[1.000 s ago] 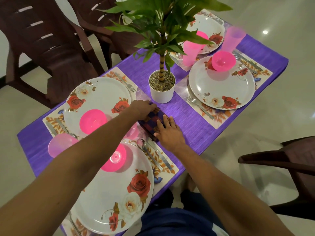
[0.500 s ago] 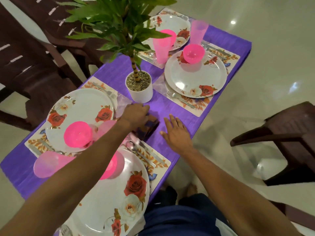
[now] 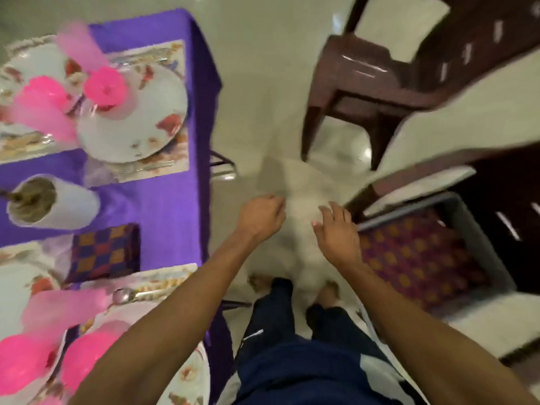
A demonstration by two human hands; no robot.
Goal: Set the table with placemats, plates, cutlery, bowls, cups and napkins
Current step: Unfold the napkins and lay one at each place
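Bench at far left under a purple cloth, frame motion-blurred. Far setting: plate on a placemat, pink bowl on it, pink cup just beside. White plant pot mid-bench. One folded checked napkin lies flat on the cloth between pot and near setting, touched by no hand. Near setting: spoon on its mat, pink bowls at the bottom-left corner. Left hand off the bench over the floor, fingers loosely curled, grip on nothing. Right hand just beside it, fingers spread and relaxed, nothing held, nearing a grey bin on the floor holding more checked cloth. Step judged: napkins, one placed, fetching another. Next move likely calls for reaching down into the bin, pinching one folded piece, carrying it back to a setting. Room: pale glossy tile floor, dark brown chair well apart from the bench, person's bare feet below
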